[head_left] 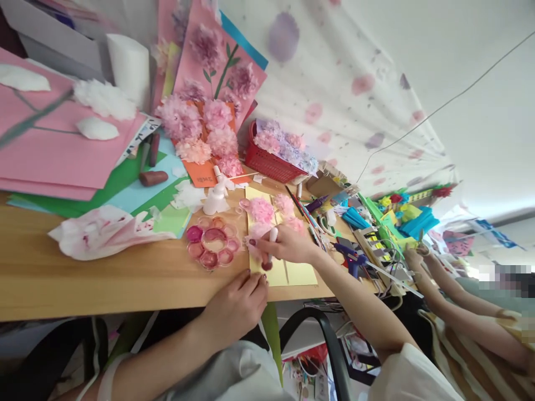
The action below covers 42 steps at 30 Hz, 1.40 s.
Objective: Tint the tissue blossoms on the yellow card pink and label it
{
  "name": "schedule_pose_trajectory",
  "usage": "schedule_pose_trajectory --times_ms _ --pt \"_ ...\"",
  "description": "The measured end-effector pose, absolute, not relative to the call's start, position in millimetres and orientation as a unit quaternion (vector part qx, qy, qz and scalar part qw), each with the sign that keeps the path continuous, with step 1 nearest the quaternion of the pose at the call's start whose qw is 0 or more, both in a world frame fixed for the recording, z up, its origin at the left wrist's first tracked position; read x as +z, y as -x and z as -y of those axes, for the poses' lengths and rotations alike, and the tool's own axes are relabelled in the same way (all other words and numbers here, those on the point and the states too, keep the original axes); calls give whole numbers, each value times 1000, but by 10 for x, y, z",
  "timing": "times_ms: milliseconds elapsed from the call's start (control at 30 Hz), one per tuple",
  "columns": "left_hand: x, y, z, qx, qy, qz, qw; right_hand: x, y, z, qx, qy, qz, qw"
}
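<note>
My right hand (pixel 288 245) is closed around a short makeup-style brush (pixel 272 236) with a pale handle and dark red bristles, which point down over a yellow card (pixel 298 274). Pink paper flowers (pixel 262 210) lie on the card, just beyond that hand. At the table's front edge, by the card's lower left corner, rests my left hand (pixel 240 303). Its fingers are curled together, and whatever they may hold is hidden. To the left of the card sits a clear flower-shaped palette (pixel 209 259) with pink and magenta paint in its wells.
Behind the palette stands a white bottle (pixel 216 197). A stained tissue (pixel 100 231) lies on the left. A red basket (pixel 271 159) of flowers is at the back, a blue glue gun (pixel 353 257) at right. Another person's hands (pixel 418 253) work farther right.
</note>
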<state>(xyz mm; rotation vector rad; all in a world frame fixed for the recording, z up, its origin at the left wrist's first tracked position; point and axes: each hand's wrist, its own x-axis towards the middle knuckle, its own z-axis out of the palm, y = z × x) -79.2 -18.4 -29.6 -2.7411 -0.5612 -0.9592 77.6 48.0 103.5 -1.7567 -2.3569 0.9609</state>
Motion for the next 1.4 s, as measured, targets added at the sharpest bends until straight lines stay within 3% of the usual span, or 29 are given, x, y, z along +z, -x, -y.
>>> schedule_pose_trajectory --times_ms 167,333,433,567,733,867,1200,1400 --pt "-318 772 173 -332 920 187 91 981 -722 -464 177 583 788 87" --pt "-344 747 184 -344 911 207 93 1030 -826 -260 222 534 814 -55" --pt "-391 737 197 -357 903 220 95 1134 -848 -140 216 536 812 -82" --pt "-476 726 204 -378 893 218 108 1082 -785 -108 98 549 828 -54" --pt "-526 722 210 -383 889 221 121 935 -749 -79 -13 468 859 -209" --pt "-516 738 215 -377 891 219 124 997 -706 -25 -35 422 867 -265" --pt "-489 737 210 -383 889 217 127 760 -756 -238 -111 537 831 -93" --pt "-467 752 215 -383 889 220 124 766 -823 -85 -55 551 832 -28"
